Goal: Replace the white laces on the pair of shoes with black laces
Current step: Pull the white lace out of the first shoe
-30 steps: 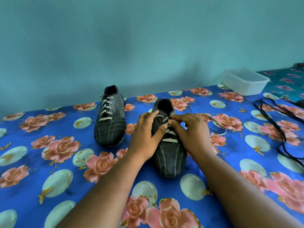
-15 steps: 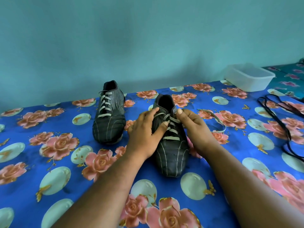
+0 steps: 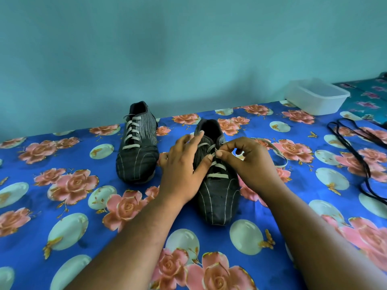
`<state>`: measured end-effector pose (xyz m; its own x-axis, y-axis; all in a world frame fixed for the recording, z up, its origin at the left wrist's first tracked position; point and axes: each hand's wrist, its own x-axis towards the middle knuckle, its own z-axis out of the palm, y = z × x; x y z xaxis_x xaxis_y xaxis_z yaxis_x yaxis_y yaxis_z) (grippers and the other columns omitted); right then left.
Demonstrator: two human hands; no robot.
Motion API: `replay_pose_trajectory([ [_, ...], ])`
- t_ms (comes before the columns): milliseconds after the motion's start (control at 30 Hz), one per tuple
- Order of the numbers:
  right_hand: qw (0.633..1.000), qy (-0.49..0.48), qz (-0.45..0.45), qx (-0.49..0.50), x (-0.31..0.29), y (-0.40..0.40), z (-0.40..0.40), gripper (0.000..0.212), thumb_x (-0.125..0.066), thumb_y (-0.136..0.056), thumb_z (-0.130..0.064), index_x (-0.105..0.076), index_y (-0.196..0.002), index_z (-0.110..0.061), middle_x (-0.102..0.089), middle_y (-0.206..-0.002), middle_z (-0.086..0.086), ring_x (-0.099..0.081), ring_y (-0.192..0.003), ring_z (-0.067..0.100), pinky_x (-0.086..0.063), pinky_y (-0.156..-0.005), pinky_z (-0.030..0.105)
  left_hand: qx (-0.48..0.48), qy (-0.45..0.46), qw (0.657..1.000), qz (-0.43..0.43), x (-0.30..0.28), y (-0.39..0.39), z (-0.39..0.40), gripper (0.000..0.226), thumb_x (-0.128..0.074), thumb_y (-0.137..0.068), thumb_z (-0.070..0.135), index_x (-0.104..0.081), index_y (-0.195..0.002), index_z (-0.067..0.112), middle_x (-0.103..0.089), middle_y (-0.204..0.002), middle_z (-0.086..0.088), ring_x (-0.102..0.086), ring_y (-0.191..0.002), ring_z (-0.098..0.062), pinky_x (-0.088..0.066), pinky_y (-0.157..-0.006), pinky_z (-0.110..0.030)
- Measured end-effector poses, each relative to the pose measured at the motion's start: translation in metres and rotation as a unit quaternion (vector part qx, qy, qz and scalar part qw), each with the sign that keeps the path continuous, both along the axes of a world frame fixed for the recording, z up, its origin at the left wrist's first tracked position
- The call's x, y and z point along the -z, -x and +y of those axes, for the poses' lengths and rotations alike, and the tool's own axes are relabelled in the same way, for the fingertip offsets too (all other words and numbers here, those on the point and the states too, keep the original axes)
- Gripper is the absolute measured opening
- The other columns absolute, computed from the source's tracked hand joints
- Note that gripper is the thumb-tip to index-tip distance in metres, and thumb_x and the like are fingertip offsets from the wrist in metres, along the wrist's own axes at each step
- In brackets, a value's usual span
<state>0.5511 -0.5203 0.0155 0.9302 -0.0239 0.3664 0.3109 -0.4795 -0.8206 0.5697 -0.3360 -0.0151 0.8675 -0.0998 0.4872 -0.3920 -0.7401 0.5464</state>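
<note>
- Black laces [image 3: 356, 149]: bundle on the blue rose-print cloth [image 3: 62, 206], far right, cut off by the frame edge; count unclear.
- Two black pinstriped shoes: far shoe [image 3: 137, 149] fully white-laced; near shoe [image 3: 217, 197] partly hidden by the hands.
- Left hand [image 3: 184, 170]: open grip, steadying the near shoe.
- Right hand [image 3: 249, 164]: grip pinching the white lace [image 3: 213, 150].
- One white plastic tub [image 3: 316, 96], rear right.

left grip [image 3: 184, 164] splayed, right grip [image 3: 249, 162] pinching
</note>
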Motion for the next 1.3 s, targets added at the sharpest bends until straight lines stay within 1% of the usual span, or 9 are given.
replay_pose_trajectory([
  [200,1.0,-0.018,-0.003,0.0,0.001,-0.003,0.001,0.006,-0.078,-0.089,-0.029,-0.077,-0.085,-0.024,-0.069,-0.09,-0.01,-0.058,-0.09,0.001,-0.038,-0.076,0.01,0.017,0.013,1.0,-0.015,0.003,0.0,0.0,0.046,-0.047,-0.095,0.054,-0.057,-0.139,0.045,-0.053,-0.144,0.011,-0.049,-0.135,-0.013,-0.033,-0.106,-0.06],
  [333,0.998,-0.059,0.038,-0.003,0.001,-0.006,0.002,0.008,-0.075,-0.091,-0.032,-0.076,-0.085,-0.027,-0.068,-0.087,-0.011,-0.063,-0.084,0.006,-0.049,-0.08,0.029,0.016,0.02,1.0,0.006,0.002,0.002,0.0,0.046,-0.045,-0.095,0.055,-0.056,-0.138,0.047,-0.049,-0.145,0.014,-0.051,-0.131,-0.012,-0.028,-0.111,-0.058],
  [400,0.992,-0.099,0.071,-0.013,-0.002,-0.006,0.002,0.011,-0.073,-0.093,-0.032,-0.075,-0.087,-0.023,-0.073,-0.088,-0.002,-0.07,-0.085,0.024,-0.057,-0.081,0.041,0.019,0.021,1.0,0.01,0.001,0.003,0.0,0.046,-0.045,-0.095,0.055,-0.055,-0.139,0.048,-0.048,-0.144,0.014,-0.05,-0.132,-0.01,-0.026,-0.112,-0.056],
  [533,0.975,-0.191,0.11,-0.037,-0.008,-0.004,0.001,0.017,-0.058,-0.099,-0.012,-0.067,-0.085,-0.005,-0.071,-0.081,0.005,-0.064,-0.076,0.008,-0.051,-0.073,0.02,0.011,0.022,1.0,0.004,0.001,0.002,0.0,0.045,-0.045,-0.095,0.054,-0.055,-0.139,0.046,-0.051,-0.142,0.013,-0.049,-0.133,-0.009,-0.028,-0.111,-0.057],
  [700,0.964,-0.222,0.14,-0.039,-0.009,-0.002,-0.003,0.023,-0.052,-0.096,-0.019,-0.064,-0.09,0.0,-0.066,-0.082,-0.006,-0.059,-0.083,0.006,-0.044,-0.081,0.031,0.01,0.011,1.0,-0.001,0.001,0.002,-0.001,0.048,-0.041,-0.094,0.057,-0.057,-0.138,0.044,-0.053,-0.14,0.011,-0.049,-0.132,-0.01,-0.028,-0.11,-0.053],
  [833,0.998,-0.041,0.047,0.017,-0.005,-0.004,0.0,0.032,-0.067,-0.095,-0.045,-0.067,-0.084,-0.015,-0.066,-0.078,0.001,-0.057,-0.074,0.009,-0.045,-0.071,0.03,0.008,0.01,1.0,-0.007,-0.001,0.001,-0.002,0.05,-0.042,-0.093,0.055,-0.055,-0.139,0.043,-0.052,-0.141,0.01,-0.05,-0.132,-0.012,-0.029,-0.108,-0.05],
  [1000,0.999,0.004,-0.015,0.045,-0.003,-0.004,-0.001,0.014,-0.076,-0.09,-0.034,-0.074,-0.08,-0.025,-0.068,-0.089,-0.007,-0.059,-0.09,0.008,-0.042,-0.081,0.027,0.059,0.011,0.998,-0.03,0.0,-0.002,-0.001,0.048,-0.045,-0.094,0.044,-0.055,-0.141,0.04,-0.051,-0.144,0.005,-0.048,-0.134,-0.017,-0.039,-0.104,-0.056],
  [1167,0.984,-0.161,0.006,-0.081,-0.014,0.009,-0.001,0.013,-0.064,-0.098,-0.018,-0.07,-0.089,-0.012,-0.072,-0.1,0.007,-0.066,-0.095,0.011,-0.046,-0.085,0.019,0.057,0.019,0.998,0.014,-0.002,0.001,-0.002,0.052,-0.036,-0.091,0.055,-0.056,-0.138,0.045,-0.047,-0.145,0.01,-0.042,-0.138,-0.013,-0.026,-0.105,-0.042],
  [1300,0.976,-0.212,0.024,-0.046,-0.017,0.009,-0.005,0.035,-0.055,-0.102,-0.033,-0.062,-0.08,-0.007,-0.066,-0.075,-0.006,-0.057,-0.073,0.006,-0.044,-0.074,0.02,0.055,0.021,0.998,0.022,-0.001,-0.001,-0.002,0.052,-0.036,-0.09,0.055,-0.056,-0.136,0.047,-0.047,-0.145,0.011,-0.043,-0.137,-0.012,-0.024,-0.105,-0.041],
])
